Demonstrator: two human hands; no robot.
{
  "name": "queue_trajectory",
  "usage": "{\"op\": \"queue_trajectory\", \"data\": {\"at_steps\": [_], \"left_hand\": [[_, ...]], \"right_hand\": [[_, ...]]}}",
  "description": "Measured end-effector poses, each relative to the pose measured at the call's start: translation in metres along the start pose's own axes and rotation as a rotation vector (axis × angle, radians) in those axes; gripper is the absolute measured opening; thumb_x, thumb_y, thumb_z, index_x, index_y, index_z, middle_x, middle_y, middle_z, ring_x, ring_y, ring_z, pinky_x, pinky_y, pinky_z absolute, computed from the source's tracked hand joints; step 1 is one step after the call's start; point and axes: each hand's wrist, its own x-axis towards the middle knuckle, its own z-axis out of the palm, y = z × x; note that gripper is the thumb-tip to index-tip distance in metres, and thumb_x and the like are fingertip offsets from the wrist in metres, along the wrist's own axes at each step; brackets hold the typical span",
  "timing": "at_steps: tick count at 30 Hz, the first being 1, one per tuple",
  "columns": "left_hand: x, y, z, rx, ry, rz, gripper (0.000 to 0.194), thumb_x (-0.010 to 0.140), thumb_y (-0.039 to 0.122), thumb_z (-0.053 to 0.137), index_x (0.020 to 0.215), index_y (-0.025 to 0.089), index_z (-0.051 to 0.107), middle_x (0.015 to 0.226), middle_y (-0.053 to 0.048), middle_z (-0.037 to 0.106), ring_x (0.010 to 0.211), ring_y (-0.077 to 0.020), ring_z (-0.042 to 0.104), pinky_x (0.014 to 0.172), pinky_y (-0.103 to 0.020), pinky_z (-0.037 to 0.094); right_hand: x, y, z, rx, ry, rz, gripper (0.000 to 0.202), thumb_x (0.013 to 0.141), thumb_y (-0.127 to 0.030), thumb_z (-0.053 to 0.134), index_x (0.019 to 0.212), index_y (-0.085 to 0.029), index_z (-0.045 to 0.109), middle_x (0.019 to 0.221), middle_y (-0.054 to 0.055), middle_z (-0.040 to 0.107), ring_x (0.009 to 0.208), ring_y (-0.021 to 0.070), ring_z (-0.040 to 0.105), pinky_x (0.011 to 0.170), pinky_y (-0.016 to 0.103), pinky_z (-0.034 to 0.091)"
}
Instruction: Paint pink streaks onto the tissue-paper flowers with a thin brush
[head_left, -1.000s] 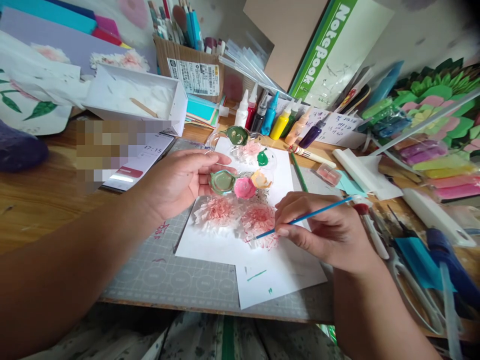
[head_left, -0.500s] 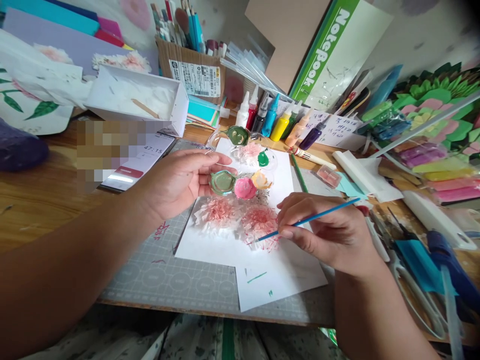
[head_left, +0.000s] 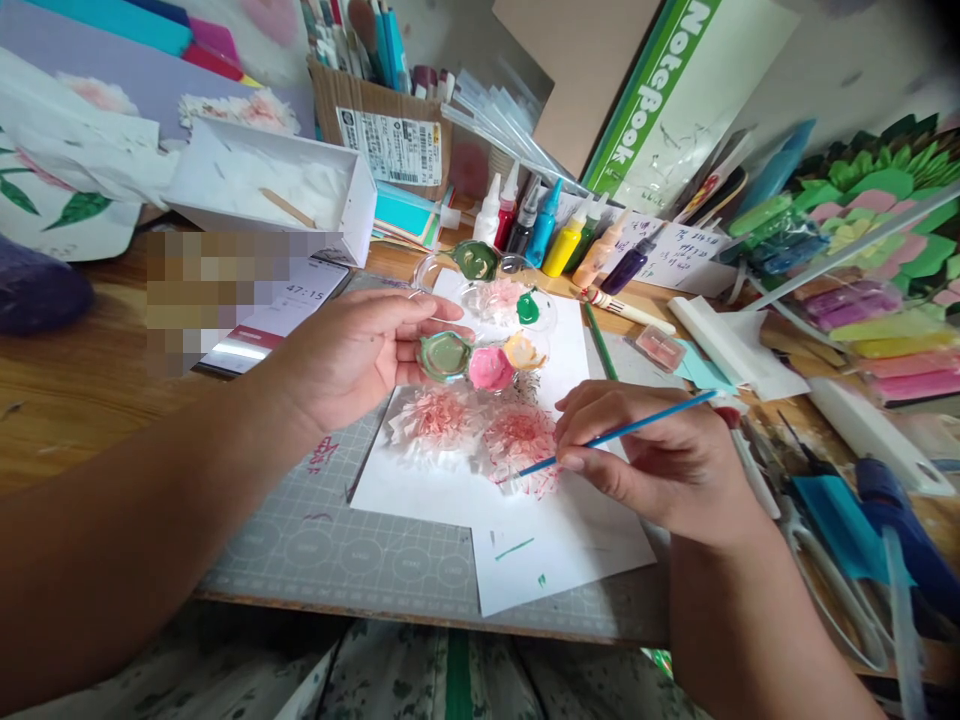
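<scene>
My left hand (head_left: 375,350) grips the edge of a clear plastic paint palette (head_left: 553,312), held above the paper. Green, pink and pale orange paint fill several of its wells. A thin blue paintbrush (head_left: 637,421) is pinched in my right hand (head_left: 637,455). Its tip is at the lower edge of the right ruffled paper flower (head_left: 519,440), white with red-pink petal edges. Beside that lies a second pink-and-white flower (head_left: 435,420). Another pale flower (head_left: 502,298) shows through and behind the palette. All rest on white paper (head_left: 435,495).
Beneath the paper is a grey cutting mat (head_left: 300,550). Paint bottles (head_left: 541,230) line the back, near a white box (head_left: 262,190) and a cardboard box (head_left: 390,140). A phone (head_left: 277,315) lies left. Scissors (head_left: 832,590) and a glue gun (head_left: 892,510) are at right.
The brush has shifted very slightly at the right flower's lower edge. Both hands keep nearly the same place, with the palette still held; the view has tilted a little.
</scene>
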Motion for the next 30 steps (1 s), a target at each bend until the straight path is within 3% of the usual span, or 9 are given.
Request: {"op": "queue_trajectory", "data": {"at_steps": [7, 17, 24, 30], "left_hand": [[0.0005, 0.0004, 0.0012, 0.003, 0.0, 0.0, 0.013, 0.085, 0.022, 0.068, 0.083, 0.013, 0.077, 0.08, -0.009, 0.078, 0.075, -0.0198, 0.073, 0.064, -0.029, 0.056], [0.0011, -0.0001, 0.0002, 0.0, -0.002, 0.002, 0.013, 0.085, 0.024, 0.069, 0.086, 0.013, 0.077, 0.082, -0.008, 0.079, 0.077, -0.0205, 0.074, 0.065, -0.03, 0.057], [0.0006, -0.0014, -0.0038, -0.042, -0.02, -0.023, 0.016, 0.078, 0.027, 0.076, 0.086, 0.013, 0.079, 0.081, -0.01, 0.08, 0.073, -0.0198, 0.073, 0.063, -0.029, 0.058], [-0.001, 0.0005, -0.0007, -0.035, 0.008, -0.027, 0.013, 0.081, 0.023, 0.072, 0.085, 0.012, 0.078, 0.08, -0.011, 0.08, 0.072, -0.0202, 0.073, 0.062, -0.03, 0.058]], "right_hand": [[-0.0026, 0.0005, -0.0036, 0.054, 0.045, 0.008, 0.016, 0.081, -0.002, 0.07, 0.085, -0.018, 0.071, 0.07, 0.001, 0.068, 0.064, 0.0157, 0.067, 0.065, 0.033, 0.057], [-0.0007, 0.0011, -0.0018, 0.016, 0.002, 0.022, 0.011, 0.085, -0.007, 0.07, 0.083, -0.018, 0.069, 0.069, 0.002, 0.069, 0.064, 0.0168, 0.069, 0.061, 0.032, 0.056], [-0.0012, -0.0002, -0.0019, -0.003, 0.051, 0.032, 0.011, 0.087, -0.008, 0.07, 0.084, -0.018, 0.068, 0.072, 0.002, 0.069, 0.065, 0.0143, 0.066, 0.068, 0.032, 0.057], [-0.0012, 0.0005, -0.0005, -0.001, 0.036, 0.025, 0.01, 0.087, -0.01, 0.07, 0.084, -0.019, 0.068, 0.072, 0.003, 0.069, 0.065, 0.015, 0.066, 0.062, 0.03, 0.055]]}}
